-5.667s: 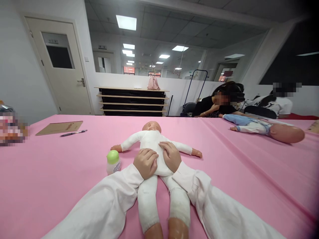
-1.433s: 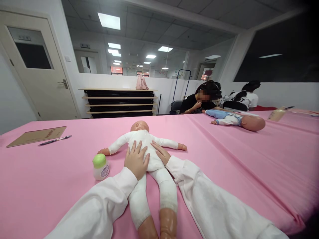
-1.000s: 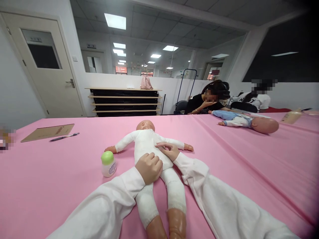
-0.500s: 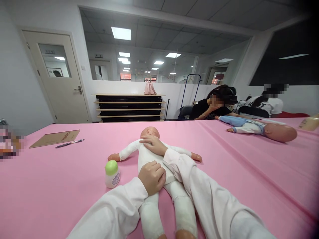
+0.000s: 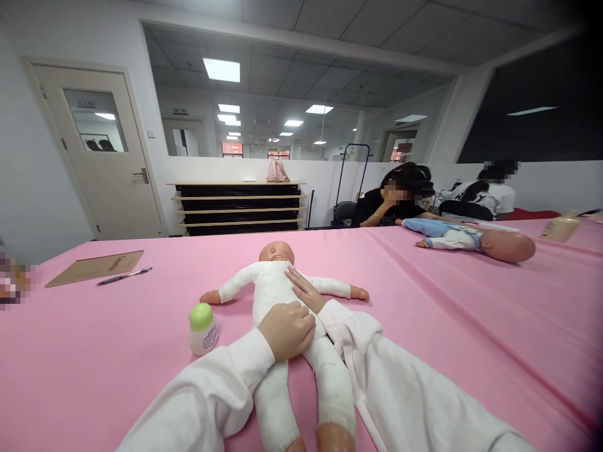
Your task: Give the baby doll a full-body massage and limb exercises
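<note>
A baby doll [image 5: 271, 289] with a white cloth body lies on its back, head away from me and arms spread. My right hand [image 5: 305, 290] is open, its straight fingers laid flat along the right side of the doll's chest. Over the lower belly rests my left hand [image 5: 286, 329], its fingers curled closed with the knuckles up. The undersides of those fingers are hidden, so anything inside cannot be seen. Left of the doll stands a small white bottle with a green cap [image 5: 202, 329], apart from both hands.
Pink cloth [image 5: 117, 364] covers the table. At the left lie a brown notebook [image 5: 94, 269] and a pen [image 5: 125, 276]. Another doll in blue and white [image 5: 464, 238] lies at the right, near a beige bottle [image 5: 560, 227]. A person in black [image 5: 372, 207] sits beyond the far edge.
My right hand has slid from across the doll's upper chest to the right side of its chest. The left hand stays on the belly. The view has turned slightly right.
</note>
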`<act>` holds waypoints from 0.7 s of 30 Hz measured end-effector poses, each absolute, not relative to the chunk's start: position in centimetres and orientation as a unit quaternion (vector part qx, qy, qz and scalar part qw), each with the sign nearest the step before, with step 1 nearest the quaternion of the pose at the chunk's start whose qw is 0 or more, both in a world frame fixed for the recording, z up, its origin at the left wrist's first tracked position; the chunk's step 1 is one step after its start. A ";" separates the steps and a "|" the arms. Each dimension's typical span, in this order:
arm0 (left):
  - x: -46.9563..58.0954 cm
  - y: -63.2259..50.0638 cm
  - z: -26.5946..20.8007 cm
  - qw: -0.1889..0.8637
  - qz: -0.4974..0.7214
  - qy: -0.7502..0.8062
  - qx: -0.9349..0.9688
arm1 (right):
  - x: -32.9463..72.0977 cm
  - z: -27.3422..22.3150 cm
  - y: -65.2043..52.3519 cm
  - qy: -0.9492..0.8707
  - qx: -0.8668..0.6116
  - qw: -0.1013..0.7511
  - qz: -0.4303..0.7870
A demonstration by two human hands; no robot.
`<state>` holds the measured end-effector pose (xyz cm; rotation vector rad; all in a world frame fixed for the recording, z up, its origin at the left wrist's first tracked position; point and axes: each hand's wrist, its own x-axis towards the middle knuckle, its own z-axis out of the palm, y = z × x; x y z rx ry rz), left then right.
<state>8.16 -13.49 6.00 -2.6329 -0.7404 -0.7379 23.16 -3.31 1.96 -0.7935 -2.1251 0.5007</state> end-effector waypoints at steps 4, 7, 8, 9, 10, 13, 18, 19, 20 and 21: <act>9.6 -13.0 7.2 0.022 -0.196 -0.188 -0.962 | 23.2 1.5 -3.6 -0.825 -0.311 0.414 0.225; 9.9 -12.3 6.9 -0.010 -0.199 -0.180 -0.963 | 23.5 1.3 -3.9 -0.823 -0.309 0.409 0.244; 9.7 -12.1 6.7 -0.006 -0.206 -0.193 -0.959 | 23.6 1.3 -3.9 -0.825 -0.307 0.407 0.245; 9.4 -12.0 6.6 -0.001 -0.213 -0.214 -0.953 | 23.7 1.2 -3.9 -0.827 -0.305 0.404 0.244; 9.0 -12.0 6.4 0.006 -0.219 -0.241 -0.945 | 23.7 1.1 -3.7 -0.829 -0.305 0.402 0.242; 7.1 -12.4 5.7 0.038 -0.232 -0.321 -0.917 | 23.5 0.7 -3.0 -0.830 -0.307 0.403 0.234; 4.3 -13.7 3.7 0.087 -0.292 -0.396 -0.866 | 23.0 0.2 -2.3 -0.835 -0.295 0.409 0.218; 4.0 -13.8 3.3 0.078 -0.310 -0.401 -0.858 | 23.0 0.2 -2.4 -0.835 -0.293 0.412 0.217; 3.8 -13.9 2.9 0.065 -0.330 -0.402 -0.851 | 23.0 0.2 -2.5 -0.835 -0.291 0.413 0.218; 3.7 -13.9 2.5 0.049 -0.352 -0.401 -0.845 | 23.1 0.2 -2.6 -0.834 -0.292 0.414 0.220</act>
